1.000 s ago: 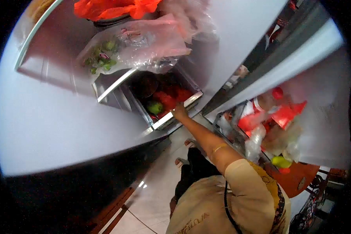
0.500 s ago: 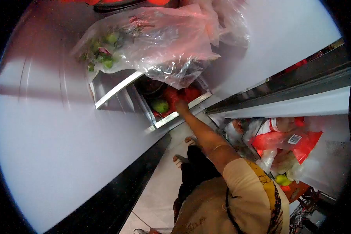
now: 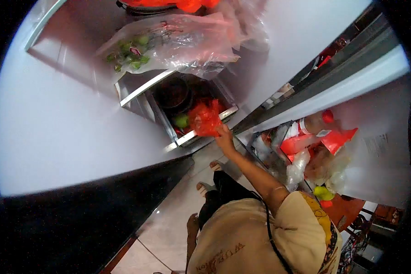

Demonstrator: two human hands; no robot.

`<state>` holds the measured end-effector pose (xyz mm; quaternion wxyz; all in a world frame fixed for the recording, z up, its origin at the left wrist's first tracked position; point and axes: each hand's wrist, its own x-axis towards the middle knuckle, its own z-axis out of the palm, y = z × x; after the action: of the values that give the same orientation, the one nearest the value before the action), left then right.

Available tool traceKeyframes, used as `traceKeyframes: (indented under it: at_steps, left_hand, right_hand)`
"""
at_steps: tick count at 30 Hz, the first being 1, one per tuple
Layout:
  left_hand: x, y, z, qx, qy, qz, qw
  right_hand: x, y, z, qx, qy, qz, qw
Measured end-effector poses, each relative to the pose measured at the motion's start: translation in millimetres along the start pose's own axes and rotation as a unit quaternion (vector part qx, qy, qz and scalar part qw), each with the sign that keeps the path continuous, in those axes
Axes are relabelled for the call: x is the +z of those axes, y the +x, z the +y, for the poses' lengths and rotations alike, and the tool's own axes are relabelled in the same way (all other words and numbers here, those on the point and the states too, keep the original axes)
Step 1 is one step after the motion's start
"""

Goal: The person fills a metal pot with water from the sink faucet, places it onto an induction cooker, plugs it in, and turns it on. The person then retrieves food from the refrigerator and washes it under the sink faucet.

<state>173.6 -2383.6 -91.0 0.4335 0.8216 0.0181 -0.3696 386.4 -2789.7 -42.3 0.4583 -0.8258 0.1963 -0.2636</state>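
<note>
Evidently, right hand [image 3: 224, 138] clutches red bag [image 3: 205, 119].

red bag [image 3: 205, 119]: inside unclear | orange bag [image 3: 192, 4]: cut off (top edge)

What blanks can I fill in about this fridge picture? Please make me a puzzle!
1. The red plastic bag is held in the person's ____ hand.
2. The drawer beside that bag is ____, not shut.
3. The produce inside the see-through bag above the drawer is mostly coloured ____.
4. The person's trousers are coloured ____.

Missing words: right; open; green; black.
</note>
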Motion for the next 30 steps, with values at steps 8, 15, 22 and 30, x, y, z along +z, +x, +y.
traceKeyframes:
  at_steps: [8, 15, 22, 30]
  left_hand:
    - [-30, 48, 117, -0.076, -0.423, -0.075, 0.900]
    - [-42, 12, 250, 0.028, -0.496, -0.122, 0.859]
    - [-25, 18, 185, 0.013, -0.436, -0.047, 0.899]
    - [-25, -1, 173, 0.063, -0.345, -0.132, 0.927]
  right_hand:
    - [-52, -77, -77, 0.149, 0.070, -0.191, 0.968]
    - [-68, -137, -115, -0.098, -0.068, -0.338, 0.934]
    - [-81, -180, -117, -0.126, -0.082, -0.340, 0.928]
    - [-96, -215, -154, 0.018, -0.138, -0.244, 0.960]
